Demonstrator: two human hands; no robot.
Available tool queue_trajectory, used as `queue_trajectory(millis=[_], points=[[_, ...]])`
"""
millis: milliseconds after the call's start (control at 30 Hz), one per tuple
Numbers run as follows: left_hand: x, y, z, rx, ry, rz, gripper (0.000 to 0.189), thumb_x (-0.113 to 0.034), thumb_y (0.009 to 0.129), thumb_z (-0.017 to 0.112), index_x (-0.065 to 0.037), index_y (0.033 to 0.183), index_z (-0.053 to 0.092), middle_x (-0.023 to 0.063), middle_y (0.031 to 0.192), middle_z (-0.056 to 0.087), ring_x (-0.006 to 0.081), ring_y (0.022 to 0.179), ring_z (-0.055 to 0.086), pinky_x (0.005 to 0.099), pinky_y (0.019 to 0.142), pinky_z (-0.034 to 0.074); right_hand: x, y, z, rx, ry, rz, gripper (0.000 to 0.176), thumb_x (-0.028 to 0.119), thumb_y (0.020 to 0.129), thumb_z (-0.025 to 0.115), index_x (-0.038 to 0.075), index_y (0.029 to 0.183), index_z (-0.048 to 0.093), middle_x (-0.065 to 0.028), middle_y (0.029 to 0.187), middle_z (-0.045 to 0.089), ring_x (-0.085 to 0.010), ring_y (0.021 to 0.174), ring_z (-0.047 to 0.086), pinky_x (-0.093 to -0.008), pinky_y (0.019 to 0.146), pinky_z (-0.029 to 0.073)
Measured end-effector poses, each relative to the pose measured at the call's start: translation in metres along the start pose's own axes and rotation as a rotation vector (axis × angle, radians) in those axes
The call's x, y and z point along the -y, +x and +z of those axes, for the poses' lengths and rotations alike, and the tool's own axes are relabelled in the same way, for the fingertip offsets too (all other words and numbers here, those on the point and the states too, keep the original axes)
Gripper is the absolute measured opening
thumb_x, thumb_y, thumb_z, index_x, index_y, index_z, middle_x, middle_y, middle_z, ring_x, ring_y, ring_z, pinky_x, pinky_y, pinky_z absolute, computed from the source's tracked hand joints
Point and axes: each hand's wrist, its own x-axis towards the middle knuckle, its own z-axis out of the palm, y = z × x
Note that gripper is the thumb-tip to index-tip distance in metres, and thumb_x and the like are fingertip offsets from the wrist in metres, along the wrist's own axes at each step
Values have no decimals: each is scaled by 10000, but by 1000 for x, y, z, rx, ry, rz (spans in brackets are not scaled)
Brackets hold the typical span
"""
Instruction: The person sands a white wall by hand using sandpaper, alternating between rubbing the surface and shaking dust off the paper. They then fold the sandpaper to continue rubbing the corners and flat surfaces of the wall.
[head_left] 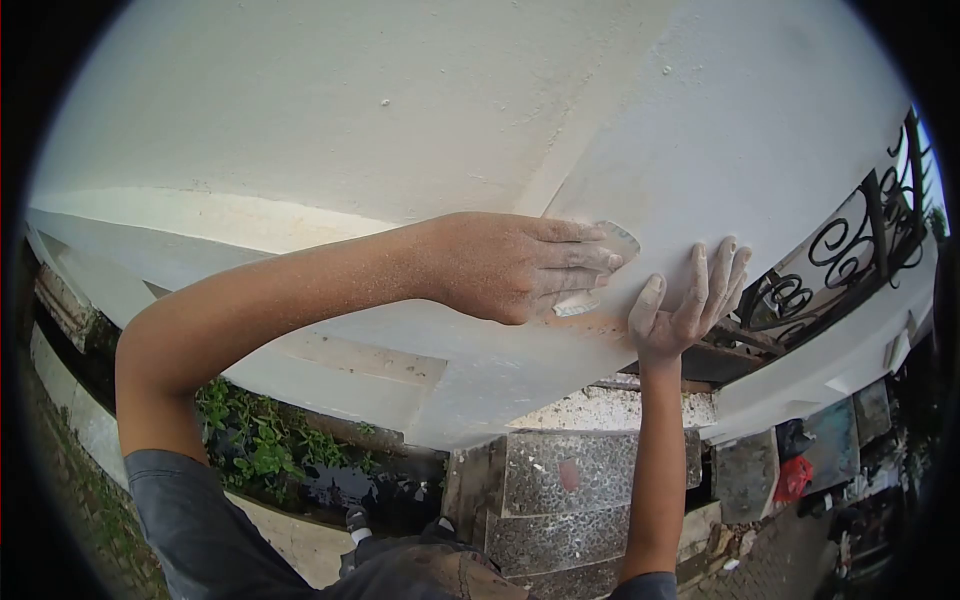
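My left hand (530,265) reaches across from the left and presses against the white wall (420,120). Its dusty fingers are closed over a piece of sandpaper (622,242). A pale edge of the sheet shows beyond the fingertips, and another bit sticks out below the fingers. Most of the sheet is hidden under the hand. My right hand (690,305) rests on the wall just to the right, fingers spread, holding nothing. White dust coats both hands. Below the left hand the wall has a faint brownish patch.
A black scrolled metal railing (820,260) borders the wall at right. Below lie a speckled concrete slab (570,480), a dark water-filled ditch (390,490) and green plants (260,435). A red cloth or bag (793,478) sits at lower right. My feet stand beside the ditch.
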Motion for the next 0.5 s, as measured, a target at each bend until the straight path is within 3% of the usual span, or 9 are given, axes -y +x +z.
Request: queue_trajectory(millis=[67,133,200,300,333,467,500], points=[[5,-1,2,146,87,99,260,-187,805,597,-97,1043,655,45,1284,557,177,1262,454,416,1123,289,-1,1,0,-5,-5,-3,437,222,770,520,61,1173,570,-207,1347,464,-408,1327,327,-543,1090,189],[24,6,-11,-43,121,-5,230,-160,803,604,-52,995,669,77,1237,586,202,1258,455,388,1131,275,1,1,0,2,-15,6,442,222,770,512,60,1178,563,-212,1348,460,-410,1327,326,-550,1087,191],[14,6,-10,-125,112,-102,253,-163,821,587,-52,1040,647,69,1264,569,187,1264,451,366,1124,293,2,0,0,7,-13,3,450,221,770,510,58,1186,554,-215,1347,460,-412,1327,326,-553,1085,192],[-13,-7,9,141,100,106,269,-172,799,590,-82,1045,651,48,1261,573,204,1270,444,407,1129,280,1,1,0,5,-26,-5,457,220,767,509,52,1191,544,-218,1345,461,-413,1326,326,-555,1084,191],[-3,-4,9,72,-51,82,258,-159,811,575,-66,1038,653,57,1268,568,210,1280,433,406,1132,272,1,1,0,7,-30,-8,459,219,766,509,50,1192,541,-219,1344,461,-413,1326,326,-555,1084,190],[16,3,-11,-108,58,-63,208,-135,845,564,-20,989,660,100,1253,574,187,1262,454,382,1139,258,3,1,0,3,-35,1,451,213,764,504,43,1179,545,-223,1341,461,-419,1325,324,-556,1086,185],[8,-2,-3,-63,45,-30,206,-138,836,569,-35,988,664,90,1251,577,184,1258,458,394,1141,250,2,1,1,6,-34,2,450,212,763,503,43,1179,544,-224,1341,461,-421,1325,323,-556,1085,185]])
